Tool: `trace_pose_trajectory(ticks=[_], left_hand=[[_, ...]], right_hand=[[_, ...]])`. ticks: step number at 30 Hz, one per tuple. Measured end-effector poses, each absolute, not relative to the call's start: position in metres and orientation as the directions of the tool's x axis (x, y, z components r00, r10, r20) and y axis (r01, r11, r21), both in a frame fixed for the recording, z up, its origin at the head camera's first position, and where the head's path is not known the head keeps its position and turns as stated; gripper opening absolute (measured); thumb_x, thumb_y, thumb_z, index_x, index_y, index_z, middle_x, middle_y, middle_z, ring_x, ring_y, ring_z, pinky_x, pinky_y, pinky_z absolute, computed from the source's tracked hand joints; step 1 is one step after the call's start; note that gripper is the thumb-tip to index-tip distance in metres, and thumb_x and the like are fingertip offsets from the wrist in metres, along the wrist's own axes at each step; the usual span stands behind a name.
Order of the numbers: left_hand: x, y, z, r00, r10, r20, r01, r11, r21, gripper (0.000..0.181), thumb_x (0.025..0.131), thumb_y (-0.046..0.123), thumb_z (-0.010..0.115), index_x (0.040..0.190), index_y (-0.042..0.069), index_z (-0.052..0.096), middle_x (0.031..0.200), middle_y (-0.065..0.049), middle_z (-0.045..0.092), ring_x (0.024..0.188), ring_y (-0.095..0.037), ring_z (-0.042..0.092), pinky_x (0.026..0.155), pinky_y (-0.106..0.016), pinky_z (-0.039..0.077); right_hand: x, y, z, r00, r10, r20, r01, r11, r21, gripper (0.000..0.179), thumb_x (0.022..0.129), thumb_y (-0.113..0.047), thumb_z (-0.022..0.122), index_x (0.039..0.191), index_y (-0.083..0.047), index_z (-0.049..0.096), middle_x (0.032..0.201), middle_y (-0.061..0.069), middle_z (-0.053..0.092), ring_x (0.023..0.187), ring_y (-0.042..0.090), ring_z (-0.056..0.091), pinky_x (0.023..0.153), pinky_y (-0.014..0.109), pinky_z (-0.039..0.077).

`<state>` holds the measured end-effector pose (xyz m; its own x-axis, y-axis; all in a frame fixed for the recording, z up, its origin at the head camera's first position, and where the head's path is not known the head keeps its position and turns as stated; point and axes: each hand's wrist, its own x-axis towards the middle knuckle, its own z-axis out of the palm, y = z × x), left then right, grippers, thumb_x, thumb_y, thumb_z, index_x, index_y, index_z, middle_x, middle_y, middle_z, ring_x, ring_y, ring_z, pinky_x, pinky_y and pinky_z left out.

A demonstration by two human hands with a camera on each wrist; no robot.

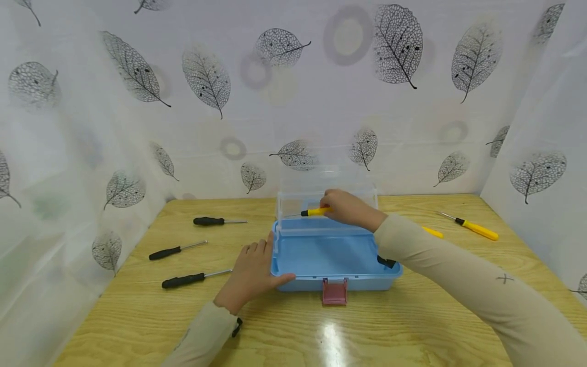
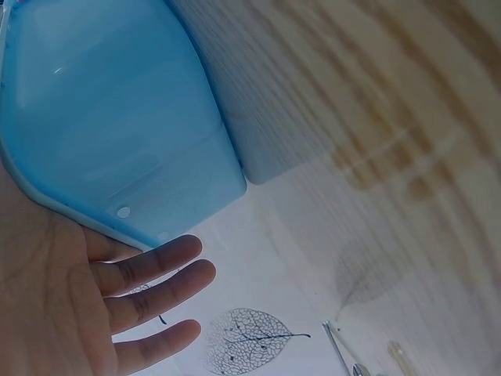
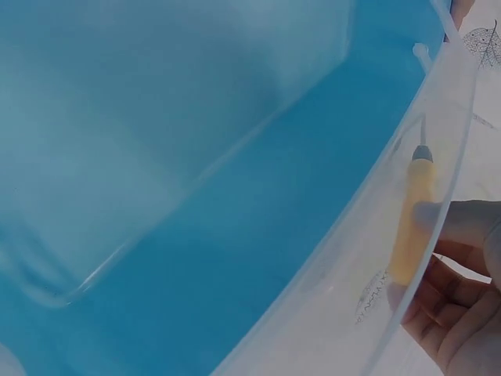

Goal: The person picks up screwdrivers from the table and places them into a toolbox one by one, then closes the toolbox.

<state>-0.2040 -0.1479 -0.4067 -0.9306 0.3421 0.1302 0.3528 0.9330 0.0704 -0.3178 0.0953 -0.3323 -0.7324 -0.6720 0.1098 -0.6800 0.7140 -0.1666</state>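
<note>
A light blue plastic toolbox stands on the table, its clear lid raised at the back and its pink latch hanging at the front. My right hand pinches a yellow-handled screwdriver by the handle above the box's rear edge, shaft pointing left. In the right wrist view the same screwdriver appears beside the translucent lid, thumb on its handle. My left hand touches the box's left side. Its fingers are extended and apart in the left wrist view.
Left of the box lie three black-handled screwdrivers. On the right is a yellow-handled screwdriver, and another yellow handle is partly hidden by the right sleeve. A leaf-patterned curtain surrounds the table's back and sides.
</note>
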Motion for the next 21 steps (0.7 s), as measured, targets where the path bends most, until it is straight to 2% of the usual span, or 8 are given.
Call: trace_pose_trajectory(ticks=[6,21], left_hand=[[-0.2047,-0.148,-0.407,-0.931,0.34,0.133,0.35,0.934,0.067,0.111,0.074,0.077,0.052,0.147,-0.002,0.022,0.129,-0.019,0.054,0.116,-0.034,0.054,0.097,-0.048,0.043],[-0.2041,-0.1475,-0.4059,-0.932,0.341,0.125,0.35,0.935,0.056,0.112,0.074,0.077,0.052,0.147,-0.002,0.022,0.128,-0.019,0.054,0.115,-0.034,0.054,0.097,-0.047,0.044]], right_hand=[[-0.3196,0.0926,-0.332,-0.736,-0.673,0.074,-0.675,0.723,-0.148,0.014,0.085,-0.006,0.066,0.096,0.001,0.071,0.088,0.011,0.065,0.08,0.021,0.06,0.078,0.035,0.053],[-0.3219,0.0907,-0.3398,-0.739,-0.669,0.082,-0.674,0.734,-0.083,0.009,0.084,-0.005,0.067,0.09,-0.001,0.072,0.084,0.01,0.067,0.072,0.017,0.06,0.073,0.032,0.054]])
